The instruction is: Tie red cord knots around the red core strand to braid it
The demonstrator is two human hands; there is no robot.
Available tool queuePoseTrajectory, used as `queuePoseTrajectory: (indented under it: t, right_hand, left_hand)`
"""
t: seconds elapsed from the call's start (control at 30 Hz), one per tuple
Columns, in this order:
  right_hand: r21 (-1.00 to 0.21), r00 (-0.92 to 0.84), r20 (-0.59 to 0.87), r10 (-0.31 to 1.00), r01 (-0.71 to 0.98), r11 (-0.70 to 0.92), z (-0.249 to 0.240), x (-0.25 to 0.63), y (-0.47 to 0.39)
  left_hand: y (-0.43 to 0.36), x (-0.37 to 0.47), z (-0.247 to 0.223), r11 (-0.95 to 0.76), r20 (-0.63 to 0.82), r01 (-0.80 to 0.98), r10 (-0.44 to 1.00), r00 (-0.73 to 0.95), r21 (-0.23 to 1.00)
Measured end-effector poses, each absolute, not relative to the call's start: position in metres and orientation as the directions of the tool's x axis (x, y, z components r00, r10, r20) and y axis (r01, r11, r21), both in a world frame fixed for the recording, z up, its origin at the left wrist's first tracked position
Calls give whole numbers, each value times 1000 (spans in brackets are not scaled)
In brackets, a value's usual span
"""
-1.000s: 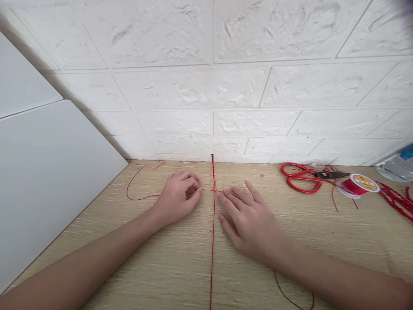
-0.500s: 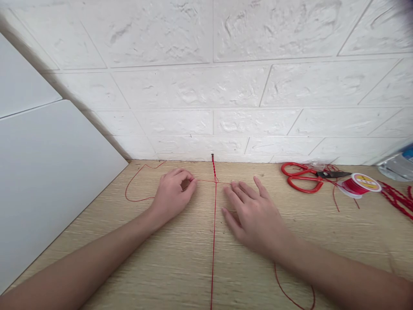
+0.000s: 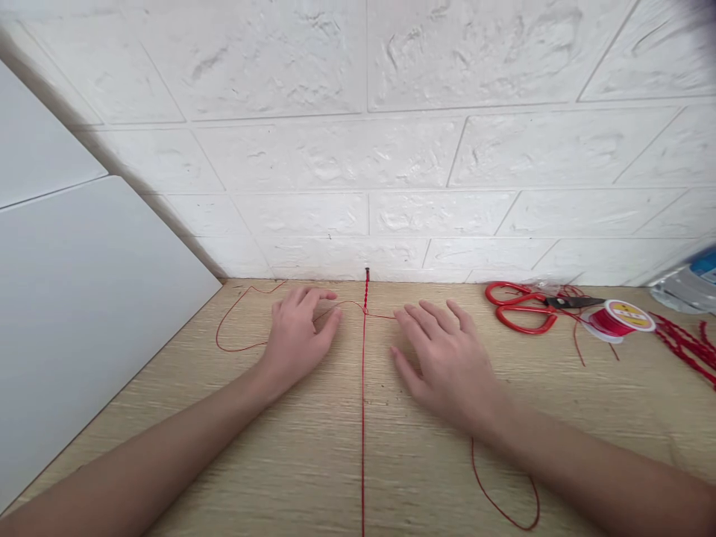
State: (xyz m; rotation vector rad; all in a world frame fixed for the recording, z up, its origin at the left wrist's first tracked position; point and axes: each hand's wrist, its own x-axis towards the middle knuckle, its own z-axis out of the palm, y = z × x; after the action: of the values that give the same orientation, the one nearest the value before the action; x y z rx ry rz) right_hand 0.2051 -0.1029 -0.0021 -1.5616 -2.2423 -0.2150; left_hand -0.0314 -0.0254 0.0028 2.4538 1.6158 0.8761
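Note:
A short twisted red cord point(image 3: 367, 291) hangs from a small dark peg at the foot of the wall. From its lower end a long red thread point(image 3: 363, 418) runs straight toward me. Thinner side threads leave the knot to both sides. To the left, my left hand point(image 3: 299, 328) is open, thumb and index finger apart, with the left thread passing by its fingers. My right hand point(image 3: 447, 358) lies open at the right, fingers spread, its index fingertip at the end of the visible right thread. More thread loops out from under the right forearm.
Red-handled scissors point(image 3: 526, 318) lie at the right beside a spool of red thread point(image 3: 615, 321). Braided red cords point(image 3: 685, 343) and a clear plastic container point(image 3: 685, 289) are at the far right. A white panel point(image 3: 101, 298) stands at the left.
My left thumb and index finger have parted, and the left thread has gone slack into a curve. The small loop at the knot has shrunk. My right hand has shifted slightly right.

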Motion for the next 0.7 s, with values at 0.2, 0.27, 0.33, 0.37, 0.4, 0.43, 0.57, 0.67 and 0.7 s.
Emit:
queuePoseTrajectory:
  t: [0.2,0.27,0.33,0.37,0.4,0.43,0.57,0.67,0.7]
  right_hand:
    - [-218,-285,355,891,901,375,2,195,-67]
    - [-287,-247,345,906,891,353,-1,189,-50]
    - [-380,-203,296,933,871,310,-6,184,-37]
    - [-407,-196,284,939,862,303,-8,183,-33]
    - [-425,-201,280,939,851,309,-11,183,-31]
    - [-437,-213,282,935,840,323,-12,183,-29]
    - [-488,-251,283,926,793,364,-17,187,-30]
    - [-510,-249,285,926,778,366,-18,187,-29]
    - [-513,-246,291,925,776,368,-18,187,-28]
  left_hand:
    - [-29,-15,3,-573,456,805,764,457,154]
    - [-24,-7,4,-603,444,788,745,497,130]
    - [-19,-1,4,-640,427,760,722,544,114]
    - [-17,0,4,-657,419,746,710,566,106]
    - [-15,0,3,-672,410,734,699,585,98]
    - [-14,-1,3,-683,404,725,691,599,93]
    - [-10,-6,-2,-687,403,719,690,602,103]
    - [-9,-7,-3,-684,415,721,691,592,110]
    - [-9,-7,-3,-681,419,724,692,588,111]
